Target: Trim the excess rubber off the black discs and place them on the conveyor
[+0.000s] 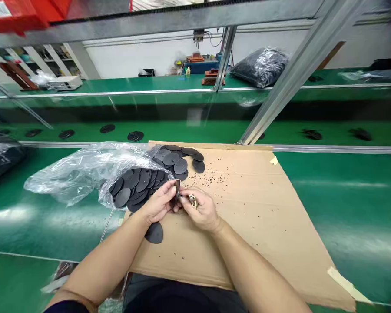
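Between the fingers and thumb of my left hand (161, 202) is a thin black disc (176, 191), tilted nearly edge-on. My right hand (202, 208) closes around a small tool with a gold-coloured, looped handle (193, 200); its dark tip meets the disc, and its exact kind is mostly hidden by my fingers. Just left of my hands, a clear plastic bag (81, 169) lies on its side, its mouth full of black discs (140, 184). More discs spill past it in a loose pile (172, 158). One single disc (154, 233) rests beneath my left wrist.
A cardboard sheet (257, 217), strewn with small black scraps (211, 177), covers the green bench (352, 195). Beyond it, a green belt (195, 130) carries small stacks of discs (135, 136). A slanted metal post (289, 69) rises at right. A red bin (26, 15) sits overhead left.
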The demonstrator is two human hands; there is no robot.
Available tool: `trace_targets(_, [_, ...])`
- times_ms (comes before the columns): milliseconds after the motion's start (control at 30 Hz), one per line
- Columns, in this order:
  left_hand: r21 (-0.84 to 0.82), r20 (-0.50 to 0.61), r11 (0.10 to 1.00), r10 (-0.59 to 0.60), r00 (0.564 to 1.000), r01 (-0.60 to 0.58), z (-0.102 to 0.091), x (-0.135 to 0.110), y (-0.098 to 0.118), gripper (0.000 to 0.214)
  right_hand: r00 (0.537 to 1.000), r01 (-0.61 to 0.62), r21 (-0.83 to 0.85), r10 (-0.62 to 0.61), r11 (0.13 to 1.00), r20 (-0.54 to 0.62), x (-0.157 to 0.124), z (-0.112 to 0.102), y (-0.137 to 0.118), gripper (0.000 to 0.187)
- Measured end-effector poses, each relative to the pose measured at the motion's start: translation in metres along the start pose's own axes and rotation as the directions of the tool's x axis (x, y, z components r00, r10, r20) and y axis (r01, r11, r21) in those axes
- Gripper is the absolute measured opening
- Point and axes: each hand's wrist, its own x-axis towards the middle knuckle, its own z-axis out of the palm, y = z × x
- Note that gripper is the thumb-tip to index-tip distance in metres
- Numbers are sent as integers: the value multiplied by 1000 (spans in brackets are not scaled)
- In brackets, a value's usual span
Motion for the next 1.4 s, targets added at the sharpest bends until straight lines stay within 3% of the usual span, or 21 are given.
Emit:
trace_targets(267, [43, 12, 999, -1, 1000, 0, -2, 3, -3, 44, 993, 115, -167, -112, 979, 28, 1, -3, 1, 12])
trace_targets(433, [33, -41, 999, 5, 999, -3, -1, 5, -5, 48, 989, 147, -239, -143, 960, 34, 0, -2, 2, 15])
trace_targets(600, [-21, -112, 998, 49, 992, -52, 1, 7, -4, 48, 999, 26, -149, -31, 989, -31, -1, 2, 4, 15])
trace_targets(700, [-45, -197, 994, 90, 976, -100, 4, 10, 4, 48, 984, -90, -49, 81, 995, -156, -2, 1, 9, 18])
trace_targets(800, [27, -311, 988, 152, 938, -151, 6, 26, 21, 52, 918, -238, 67, 247, 969, -311, -1, -3, 17, 20])
trace_targets(867, [158, -378, 962, 266, 887, -221, 2, 48, 36, 53, 864, -308, 119, 330, 944, -380, 1, -6, 22, 20])
trace_targets(900, [254, -403, 930, 352, 845, -267, -1, 63, 45, 52, 845, -328, 127, 351, 936, -402, 2, -7, 24, 20])
trace_targets(967, [505, -409, 793, 567, 715, -340, -10, 95, 65, 51, 830, -344, 115, 359, 932, -426, 4, -9, 27, 19])
trace_targets(1033, [796, -305, 542, 743, 597, -269, -19, 128, 87, 43, 835, -336, 86, 339, 938, -433, 5, -9, 29, 18])
trace_targets(1100, [967, -130, 228, 829, 544, -117, -26, 156, 106, 37, 849, -315, 55, 307, 948, -430, 6, -7, 30, 16])
trace_targets(1167, [998, -34, 53, 827, 561, -18, -29, 180, 119, 39, 859, -300, 24, 281, 954, -428, 6, -4, 29, 16])
trace_targets(1267, [997, -44, -13, 749, 661, 82, -22, 210, 118, 51, 848, -318, 29, 298, 948, -437, 5, -2, 28, 17])
trace_targets(1333, [994, -42, -45, 690, 723, 101, -10, 228, 106, 59, 797, -361, 103, 364, 927, -482, 4, -3, 26, 18])
trace_targets(1400, [999, -5, -36, 636, 772, 36, 8, 246, 90, 58, 710, -403, 210, 449, 891, -543, 4, -5, 25, 20])
